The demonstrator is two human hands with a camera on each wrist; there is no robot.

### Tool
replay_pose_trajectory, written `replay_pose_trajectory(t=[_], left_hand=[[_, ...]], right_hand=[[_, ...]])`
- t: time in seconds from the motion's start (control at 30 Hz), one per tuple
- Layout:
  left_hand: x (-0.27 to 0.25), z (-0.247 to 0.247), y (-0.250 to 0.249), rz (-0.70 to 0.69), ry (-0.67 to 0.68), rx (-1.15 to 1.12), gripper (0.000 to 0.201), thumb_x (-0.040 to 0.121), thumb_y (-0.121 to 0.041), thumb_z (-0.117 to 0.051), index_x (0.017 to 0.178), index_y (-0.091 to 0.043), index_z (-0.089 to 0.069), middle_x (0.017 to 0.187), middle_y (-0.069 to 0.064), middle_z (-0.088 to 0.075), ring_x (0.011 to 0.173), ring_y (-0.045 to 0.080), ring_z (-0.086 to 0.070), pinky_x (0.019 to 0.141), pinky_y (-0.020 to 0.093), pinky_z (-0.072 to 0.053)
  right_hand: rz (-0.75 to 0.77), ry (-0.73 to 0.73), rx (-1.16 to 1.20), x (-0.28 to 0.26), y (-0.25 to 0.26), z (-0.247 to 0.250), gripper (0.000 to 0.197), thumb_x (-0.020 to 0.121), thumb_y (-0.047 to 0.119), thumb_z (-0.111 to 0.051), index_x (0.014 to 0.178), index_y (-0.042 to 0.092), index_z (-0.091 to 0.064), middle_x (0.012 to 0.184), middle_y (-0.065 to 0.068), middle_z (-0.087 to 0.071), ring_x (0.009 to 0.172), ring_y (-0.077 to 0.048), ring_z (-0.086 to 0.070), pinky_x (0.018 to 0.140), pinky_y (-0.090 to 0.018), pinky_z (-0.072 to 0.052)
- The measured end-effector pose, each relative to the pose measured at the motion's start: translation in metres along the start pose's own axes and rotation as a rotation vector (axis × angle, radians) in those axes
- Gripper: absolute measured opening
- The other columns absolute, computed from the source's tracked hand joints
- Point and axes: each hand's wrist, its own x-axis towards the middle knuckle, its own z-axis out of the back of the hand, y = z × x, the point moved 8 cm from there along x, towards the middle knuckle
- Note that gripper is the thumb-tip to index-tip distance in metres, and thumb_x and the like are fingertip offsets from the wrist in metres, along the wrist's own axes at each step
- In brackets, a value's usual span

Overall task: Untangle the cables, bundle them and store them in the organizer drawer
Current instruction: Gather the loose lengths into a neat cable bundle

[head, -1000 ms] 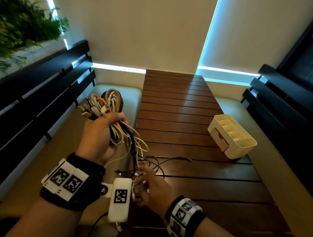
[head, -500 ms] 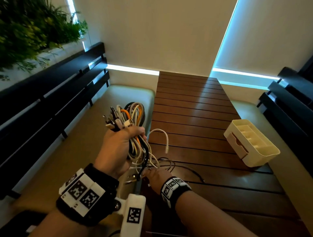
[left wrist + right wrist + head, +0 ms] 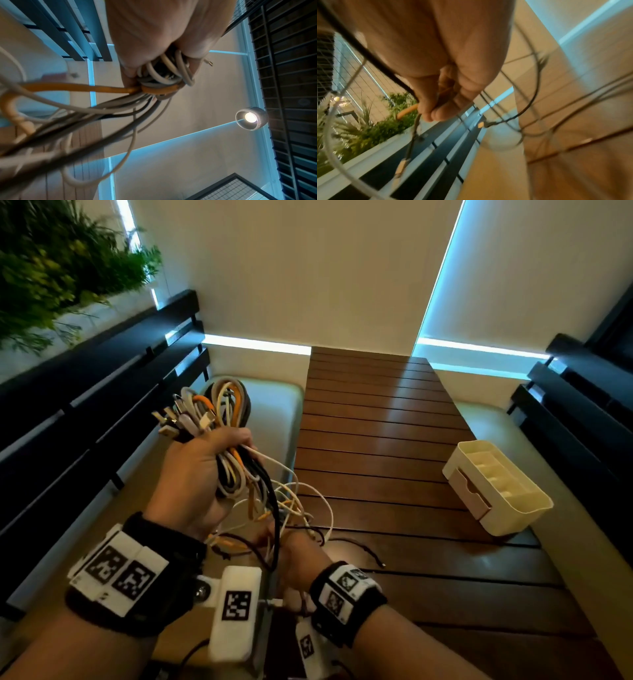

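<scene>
At far left I see green plants above the dark slatted backrest of a cushioned seat. Just right of that, my left hand is raised over the seat's edge with its fingers wrapped tightly around a thick bunch of cables: white, grey, orange and black strands, with their plug ends fanning out above the fist toward the far left. The left wrist view shows the same grasp from below, fingers clamped around looped grey and orange strands. Loose tails hang from the fist in a tangle down toward the near edge of the bench. My right hand sits low and near, under that tangle; in the right wrist view its fingertips are pinched together on thin strands, one of them orange, while other wires loop around the hand, too blurred to sort out. A thin black cable trails on the brown slatted bench just right of that hand. Farther right, well apart from both hands, the cream organizer stands near the bench's right edge, its front drawer slightly out.
</scene>
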Motion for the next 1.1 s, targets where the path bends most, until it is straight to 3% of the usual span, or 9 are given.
replay_pose_trajectory(t=[0.27,0.5,0.57,0.63,0.7,0.77,0.83,0.93,1.1], left_hand=[[0.002,-0.047,0.013,0.032,0.126,-0.061,0.024,0.09,-0.008,-0.057,0.067,-0.011,-0.061,0.06,0.001,-0.059,0.052,0.015,-0.062,0.054,0.024,-0.051],[-0.002,-0.11,0.06,0.101,0.18,-0.058,0.019,0.092,-0.006,-0.054,0.074,-0.01,-0.056,0.065,0.006,-0.054,0.058,0.017,-0.058,0.055,0.025,-0.053],[0.004,-0.114,0.073,0.124,0.158,-0.035,0.02,0.093,-0.008,-0.054,0.073,-0.011,-0.057,0.063,0.004,-0.055,0.057,0.016,-0.059,0.055,0.024,-0.052],[0.011,-0.116,0.084,0.135,0.117,-0.023,0.019,0.092,-0.009,-0.056,0.074,-0.014,-0.058,0.062,0.0,-0.058,0.056,0.014,-0.06,0.055,0.025,-0.053],[0.018,-0.117,0.093,0.134,0.084,-0.012,0.016,0.091,-0.01,-0.058,0.076,-0.015,-0.059,0.064,0.0,-0.059,0.057,0.014,-0.061,0.055,0.026,-0.053],[0.021,-0.121,0.105,0.147,0.073,-0.015,0.013,0.09,-0.009,-0.059,0.078,-0.014,-0.059,0.066,0.002,-0.058,0.058,0.015,-0.06,0.056,0.026,-0.054],[0.019,-0.128,0.115,0.157,0.087,-0.02,0.009,0.089,-0.009,-0.061,0.081,-0.011,-0.06,0.068,0.006,-0.058,0.06,0.018,-0.061,0.058,0.028,-0.055],[0.01,-0.146,0.126,0.166,0.121,0.005,0.005,0.088,-0.009,-0.064,0.083,-0.01,-0.062,0.069,0.008,-0.06,0.061,0.02,-0.062,0.06,0.032,-0.054],[-0.001,-0.177,0.12,0.115,0.174,0.035,0.009,0.087,-0.006,-0.064,0.079,-0.007,-0.061,0.068,0.01,-0.062,0.058,0.022,-0.064,0.057,0.031,-0.053]], right_hand=[[-0.236,-0.102,0.359,-0.084,-0.072,0.091,0.027,0.084,0.008,-0.075,0.1,0.029,-0.067,0.103,0.001,-0.072,0.102,-0.018,-0.069,0.1,-0.044,-0.052],[-0.325,-0.122,0.258,-0.148,-0.092,0.154,0.068,0.072,0.042,-0.082,0.134,0.042,-0.056,0.114,0.008,-0.07,0.095,-0.002,-0.069,0.09,-0.032,-0.057],[-0.332,-0.129,0.153,-0.165,-0.093,0.165,0.063,0.077,0.043,-0.08,0.131,0.056,-0.051,0.104,0.016,-0.068,0.083,0.014,-0.064,0.08,-0.012,-0.051],[-0.339,-0.155,0.061,-0.18,-0.096,0.175,0.048,0.08,0.048,-0.077,0.114,0.07,-0.051,0.102,0.02,-0.069,0.086,0.014,-0.063,0.086,-0.017,-0.051],[-0.324,-0.242,0.037,-0.192,-0.095,0.185,0.041,0.081,0.051,-0.074,0.115,0.065,-0.057,0.108,0.021,-0.07,0.096,0.012,-0.062,0.097,-0.027,-0.051],[-0.277,-0.42,0.008,-0.203,-0.089,0.202,0.046,0.085,0.044,-0.072,0.129,0.048,-0.058,0.102,0.021,-0.067,0.09,0.017,-0.059,0.092,-0.018,-0.05],[-0.245,-0.597,-0.052,-0.213,-0.08,0.223,0.056,0.089,0.036,-0.069,0.14,0.044,-0.046,0.09,0.019,-0.064,0.081,0.01,-0.06,0.081,-0.015,-0.051],[-0.258,-0.655,-0.052,-0.214,-0.08,0.234,0.066,0.086,0.021,-0.063,0.143,0.04,-0.039,0.083,0.007,-0.061,0.077,-0.008,-0.059,0.079,-0.041,-0.057],[-0.158,-0.846,0.245,-0.229,-0.073,0.244,0.033,0.085,0.011,-0.058,0.098,0.04,-0.048,0.096,-0.022,-0.066,0.072,-0.032,-0.061,0.069,-0.057,-0.053]])
